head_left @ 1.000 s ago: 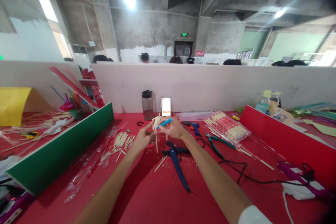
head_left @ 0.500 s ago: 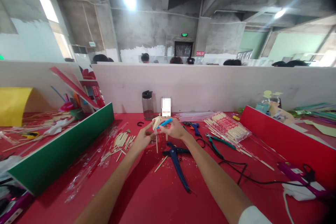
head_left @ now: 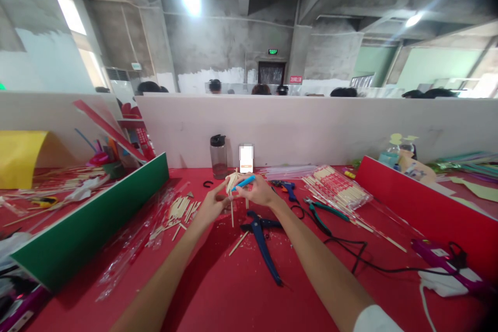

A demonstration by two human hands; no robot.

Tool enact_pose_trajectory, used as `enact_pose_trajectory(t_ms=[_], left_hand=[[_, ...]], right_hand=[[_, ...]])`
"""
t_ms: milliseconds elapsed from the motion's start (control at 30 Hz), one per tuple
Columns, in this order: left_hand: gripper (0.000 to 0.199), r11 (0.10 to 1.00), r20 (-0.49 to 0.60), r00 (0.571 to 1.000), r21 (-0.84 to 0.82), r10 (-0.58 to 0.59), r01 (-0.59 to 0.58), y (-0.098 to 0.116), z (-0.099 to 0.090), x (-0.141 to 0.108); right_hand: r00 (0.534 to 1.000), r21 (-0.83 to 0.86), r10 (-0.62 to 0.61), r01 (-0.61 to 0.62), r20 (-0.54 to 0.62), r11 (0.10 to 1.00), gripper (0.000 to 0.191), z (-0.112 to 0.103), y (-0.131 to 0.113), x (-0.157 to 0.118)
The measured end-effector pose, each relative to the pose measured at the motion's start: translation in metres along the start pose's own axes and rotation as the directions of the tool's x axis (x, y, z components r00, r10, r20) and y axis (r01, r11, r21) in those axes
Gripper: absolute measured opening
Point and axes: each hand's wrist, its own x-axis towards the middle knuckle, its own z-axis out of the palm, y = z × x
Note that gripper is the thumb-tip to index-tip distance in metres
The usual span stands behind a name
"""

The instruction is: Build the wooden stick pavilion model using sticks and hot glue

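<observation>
Holding sticks (head_left: 232, 180), blue object (head_left: 246, 182), hands (head_left: 213, 205) between side boards (head_left: 101, 220)

Your right hand (head_left: 262, 192) partly hides the stick structure (head_left: 233, 181). Your white sleeve (head_left: 376, 320) is cut by the bottom edge. The phone screen (head_left: 246, 157) is illegible.

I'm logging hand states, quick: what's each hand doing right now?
Left hand: closed, holding the stick structure.
Right hand: closed, holding a blue pen-like tool.

Red tabletop (head_left: 233, 303) holds blue-handled cutter (head_left: 263, 249), short sticks (head_left: 178, 208), green-handled pliers (head_left: 333, 210), glue gun (head_left: 290, 190), bagged sticks (head_left: 337, 187), clear wrappers (head_left: 125, 249), bottle (head_left: 219, 158), black cable (head_left: 389, 270).
</observation>
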Motion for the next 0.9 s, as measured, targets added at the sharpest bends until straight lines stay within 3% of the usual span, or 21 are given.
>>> enact_pose_trajectory(t_ms=[667, 900], left_hand=[[0.093, 1.000, 0.008, 1.000, -0.007, 0.010, -0.010, 0.001, -0.001, 0.000], [0.094, 1.000, 0.020, 1.000, -0.004, 0.007, -0.007, -0.006, -0.003, 0.005]], right_hand=[[1.000, 0.015, -0.009, 0.009, 0.023, 1.000, 0.017, 0.000, 0.000, 0.000], [0.984, 0.030, 0.009, -0.004, -0.176, 1.000, 0.018, -0.011, 0.016, -0.001]])
